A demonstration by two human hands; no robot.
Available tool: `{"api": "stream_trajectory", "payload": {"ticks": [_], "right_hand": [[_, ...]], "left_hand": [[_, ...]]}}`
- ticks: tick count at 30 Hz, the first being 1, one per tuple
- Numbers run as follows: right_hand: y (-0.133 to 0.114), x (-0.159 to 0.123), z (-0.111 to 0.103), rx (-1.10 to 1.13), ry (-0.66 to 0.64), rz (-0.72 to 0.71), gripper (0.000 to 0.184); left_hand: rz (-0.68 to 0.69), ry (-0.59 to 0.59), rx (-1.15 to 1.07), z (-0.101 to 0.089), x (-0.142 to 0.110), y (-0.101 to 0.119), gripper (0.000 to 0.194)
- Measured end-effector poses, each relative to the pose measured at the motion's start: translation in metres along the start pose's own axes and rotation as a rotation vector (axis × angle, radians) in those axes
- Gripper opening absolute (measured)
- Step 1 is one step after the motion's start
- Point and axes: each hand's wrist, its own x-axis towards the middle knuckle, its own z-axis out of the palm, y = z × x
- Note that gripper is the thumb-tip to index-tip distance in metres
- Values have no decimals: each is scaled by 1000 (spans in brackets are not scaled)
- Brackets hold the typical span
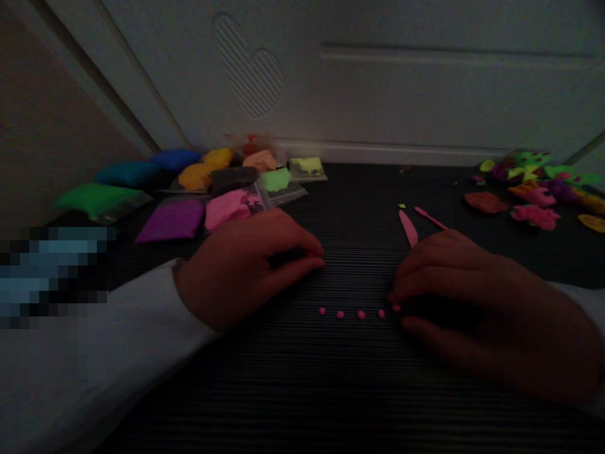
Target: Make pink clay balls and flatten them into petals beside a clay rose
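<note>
Several small pink clay balls (361,314) lie in a row on the dark ribbed tabletop (283,391). My right hand (496,315) is at the row's right end, a fingertip against the last pink ball (396,308) and the thumb apart from it. Left of and behind the row, my left hand (255,265) has thumb and forefinger tips pressed together; whatever is between them, if anything, is hidden. Just beyond my right hand lie a pink clay knife (408,228) and a thin pink modelling tool (431,218), its near end hidden by that hand.
Bags of coloured clay, including a purple one (172,219) and a green one (99,200), lie at the back left. Clay flower shapes (535,216) and a reddish-brown flat piece (485,202) are at the back right. A pale panel (378,101) with a heart relief borders the table's far edge.
</note>
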Motion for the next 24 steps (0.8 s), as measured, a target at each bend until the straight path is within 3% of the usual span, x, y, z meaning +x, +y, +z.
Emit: {"api": "stream_trajectory", "payload": {"ticks": [9, 18, 24], "right_hand": [[-1, -2, -4, -75, 21, -65, 13], [5, 3, -4, -147, -54, -90, 10], [-14, -2, -1, -65, -64, -144, 10]], "left_hand": [[7, 24, -3, 0, -1, -1, 17], [9, 24, -6, 0, 2, 0, 17], [-20, 32, -6, 1, 1, -1, 18]]}}
